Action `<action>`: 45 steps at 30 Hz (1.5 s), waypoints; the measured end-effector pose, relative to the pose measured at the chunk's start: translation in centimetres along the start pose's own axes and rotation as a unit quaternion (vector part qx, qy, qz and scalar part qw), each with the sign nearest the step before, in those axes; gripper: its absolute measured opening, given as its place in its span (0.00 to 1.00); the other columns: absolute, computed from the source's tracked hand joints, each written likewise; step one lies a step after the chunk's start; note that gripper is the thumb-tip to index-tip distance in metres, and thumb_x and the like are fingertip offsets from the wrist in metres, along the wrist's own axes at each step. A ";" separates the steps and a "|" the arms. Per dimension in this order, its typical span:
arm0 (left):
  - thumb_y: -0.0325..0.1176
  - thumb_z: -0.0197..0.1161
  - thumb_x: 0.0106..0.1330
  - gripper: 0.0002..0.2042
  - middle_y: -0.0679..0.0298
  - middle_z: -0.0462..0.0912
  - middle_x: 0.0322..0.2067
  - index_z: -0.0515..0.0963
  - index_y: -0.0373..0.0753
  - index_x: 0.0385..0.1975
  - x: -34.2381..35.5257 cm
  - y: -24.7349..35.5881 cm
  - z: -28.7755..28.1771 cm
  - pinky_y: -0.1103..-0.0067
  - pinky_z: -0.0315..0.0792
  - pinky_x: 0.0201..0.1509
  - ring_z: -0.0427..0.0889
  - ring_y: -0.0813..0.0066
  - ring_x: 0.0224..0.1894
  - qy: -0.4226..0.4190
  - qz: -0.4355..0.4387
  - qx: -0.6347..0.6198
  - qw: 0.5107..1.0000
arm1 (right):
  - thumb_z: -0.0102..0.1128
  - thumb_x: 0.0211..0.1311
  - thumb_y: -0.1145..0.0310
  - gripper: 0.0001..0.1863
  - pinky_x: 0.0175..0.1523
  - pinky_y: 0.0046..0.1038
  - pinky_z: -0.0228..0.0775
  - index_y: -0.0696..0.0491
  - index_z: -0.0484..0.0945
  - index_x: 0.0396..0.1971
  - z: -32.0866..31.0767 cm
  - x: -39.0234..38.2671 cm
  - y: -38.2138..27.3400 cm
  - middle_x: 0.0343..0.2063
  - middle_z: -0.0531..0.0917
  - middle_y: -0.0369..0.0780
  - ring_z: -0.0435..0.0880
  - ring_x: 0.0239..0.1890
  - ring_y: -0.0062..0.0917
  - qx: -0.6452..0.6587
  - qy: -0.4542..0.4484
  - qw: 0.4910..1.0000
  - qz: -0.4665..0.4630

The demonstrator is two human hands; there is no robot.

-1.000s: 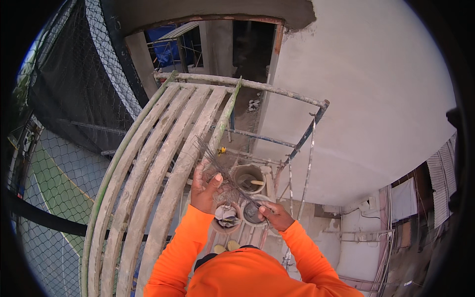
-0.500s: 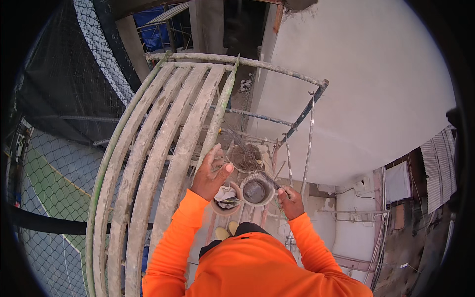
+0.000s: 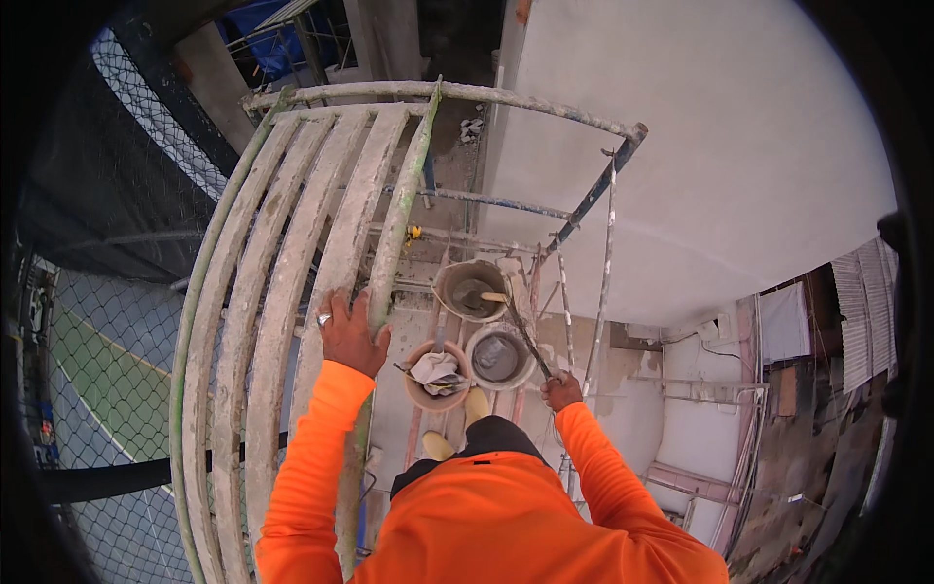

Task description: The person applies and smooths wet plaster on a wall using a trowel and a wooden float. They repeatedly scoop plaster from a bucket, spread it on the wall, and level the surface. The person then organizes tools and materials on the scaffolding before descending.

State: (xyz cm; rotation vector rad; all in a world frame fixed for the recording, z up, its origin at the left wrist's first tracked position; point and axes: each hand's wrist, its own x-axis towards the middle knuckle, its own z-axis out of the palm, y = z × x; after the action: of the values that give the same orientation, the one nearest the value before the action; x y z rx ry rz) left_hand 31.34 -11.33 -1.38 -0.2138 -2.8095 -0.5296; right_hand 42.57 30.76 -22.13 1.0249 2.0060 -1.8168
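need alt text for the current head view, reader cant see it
A person in orange rests the left hand on grimy slats and holds a thin dark shaft in the right hand, beside three buckets near their feet. A pale wall stands to the right.

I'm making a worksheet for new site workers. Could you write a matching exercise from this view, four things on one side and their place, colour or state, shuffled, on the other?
Things:
1. Left hand
2. Right hand
3. Pale cloth
4. Boots

Place, colour or state:
A. Inside the reddish bucket
B. Yellowish
C. Resting on the slats
D. Gripping a long thin tool

Right pairs: 1-C, 2-D, 3-A, 4-B
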 end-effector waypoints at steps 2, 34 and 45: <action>0.38 0.77 0.58 0.40 0.44 0.63 0.73 0.69 0.35 0.71 1.8 0.3 1.1 0.41 0.50 0.80 0.56 0.35 0.78 -0.038 -0.022 0.043 0.998 | 0.52 0.72 0.81 0.13 0.32 0.27 0.77 0.60 0.81 0.51 0.6 3.3 1.1 0.29 0.85 0.38 0.82 0.25 0.22 0.015 -0.011 0.998 0.063; 0.45 0.71 0.64 0.42 0.54 0.54 0.81 0.63 0.38 0.77 4.1 1.5 2.2 0.36 0.36 0.82 0.43 0.40 0.84 -0.104 -0.104 0.111 0.983 | 0.65 0.66 0.57 0.22 0.64 0.41 0.76 0.56 0.85 0.54 26.0 10.7 -3.0 0.50 0.90 0.52 0.87 0.56 0.46 -0.354 -0.378 0.854 -0.046; 0.40 0.73 0.70 0.22 0.54 0.84 0.55 0.80 0.35 0.58 -26.9 9.4 -6.5 0.63 0.79 0.63 0.84 0.53 0.59 -0.079 -0.310 -0.306 0.897 | 0.68 0.71 0.59 0.17 0.51 0.35 0.81 0.57 0.86 0.49 18.5 9.5 -2.4 0.38 0.91 0.43 0.90 0.39 0.33 -0.439 -0.423 0.744 -0.274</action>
State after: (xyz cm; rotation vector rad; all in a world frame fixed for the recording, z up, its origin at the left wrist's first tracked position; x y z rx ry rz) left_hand 60.34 -7.59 -0.27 0.5735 -2.7213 -1.5980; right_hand 29.25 16.43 -29.64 -0.6285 2.1307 -0.8849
